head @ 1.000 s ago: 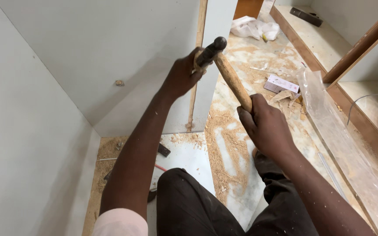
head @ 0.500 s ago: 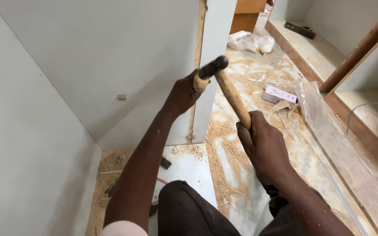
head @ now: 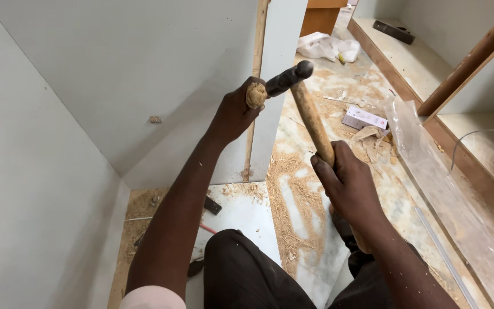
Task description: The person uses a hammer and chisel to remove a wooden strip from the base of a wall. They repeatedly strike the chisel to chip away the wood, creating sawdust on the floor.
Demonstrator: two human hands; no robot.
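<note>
Wooden-handled hammer (head: 310, 111), black head raised

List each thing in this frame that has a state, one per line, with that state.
Hammer: raised, head by the panel edge, handle gripped by the right hand.
Left hand: pinching a tan lump at the panel edge.
Floor: strewn with sawdust.
Small box: lying flat.
Plastic sheet: spread out, crumpled.

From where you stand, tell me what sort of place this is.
Probably a room where cabinets are being fitted: pale grey cabinet panels, sawdust strewn over the marble floor, and a wooden-handled hammer in the right hand.
</note>
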